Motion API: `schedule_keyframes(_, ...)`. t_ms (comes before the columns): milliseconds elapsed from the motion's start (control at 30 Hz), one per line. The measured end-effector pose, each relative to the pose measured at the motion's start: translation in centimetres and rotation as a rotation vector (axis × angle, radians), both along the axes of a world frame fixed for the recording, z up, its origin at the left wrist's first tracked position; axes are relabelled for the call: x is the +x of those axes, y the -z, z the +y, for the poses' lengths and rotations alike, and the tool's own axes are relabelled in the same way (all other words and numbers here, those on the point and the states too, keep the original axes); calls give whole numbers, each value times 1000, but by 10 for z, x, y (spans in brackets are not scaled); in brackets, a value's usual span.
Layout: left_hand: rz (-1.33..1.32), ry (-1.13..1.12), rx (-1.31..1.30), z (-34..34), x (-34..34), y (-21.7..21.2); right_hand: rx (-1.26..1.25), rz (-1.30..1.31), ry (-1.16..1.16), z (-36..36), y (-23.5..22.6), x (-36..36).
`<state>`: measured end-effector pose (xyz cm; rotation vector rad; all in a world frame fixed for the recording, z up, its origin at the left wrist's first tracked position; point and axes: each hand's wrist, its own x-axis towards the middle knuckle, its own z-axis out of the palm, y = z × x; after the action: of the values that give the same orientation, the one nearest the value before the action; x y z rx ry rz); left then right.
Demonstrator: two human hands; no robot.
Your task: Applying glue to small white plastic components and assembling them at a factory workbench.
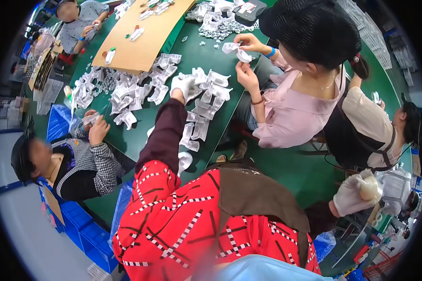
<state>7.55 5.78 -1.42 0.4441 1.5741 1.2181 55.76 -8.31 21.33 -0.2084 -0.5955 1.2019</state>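
My left hand (183, 87), in a white glove, reaches across the green table (162, 136) into the white moulded plastic parts (214, 86). It touches or hovers just over them; its fingers blend with the parts, so I cannot tell whether it grips one. Off to the right, away from the table, my right hand (350, 196), also gloved in white, is closed around a rounded, cream-coloured piece (369, 188). Rows of similar white parts (197, 126) lie just nearer than my left hand.
A brown board (138, 37) with several small assembled pieces spans the table's far side. Loose white parts (126, 91) are heaped at left. Co-workers handle parts at the left (61, 159) and right (295, 89). A dark device (250, 11) sits at the back; blue bins (86, 229) stand lower left.
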Motion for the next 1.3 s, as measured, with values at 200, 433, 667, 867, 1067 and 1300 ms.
schedule_keyframes(200,-240,-162,152,91,15,53,4,-69,176,10,7,35)
schedule_keyframes(433,492,162,-300,125,27,57,-113,-203,343,28,17,47)
schedule_keyframes(667,845,312,-141,73,-11,22,-137,-133,263,40,29,51)
schedule_keyframes(867,1001,142,-94,6,-78,23,-12,-108,142,33,32,64)
schedule_keyframes(1067,1406,370,-303,-40,-111,37,22,-139,170,20,20,44)
schedule_keyframes(1300,1642,622,-320,-36,-137,93,13,-3,388,-29,-2,24)
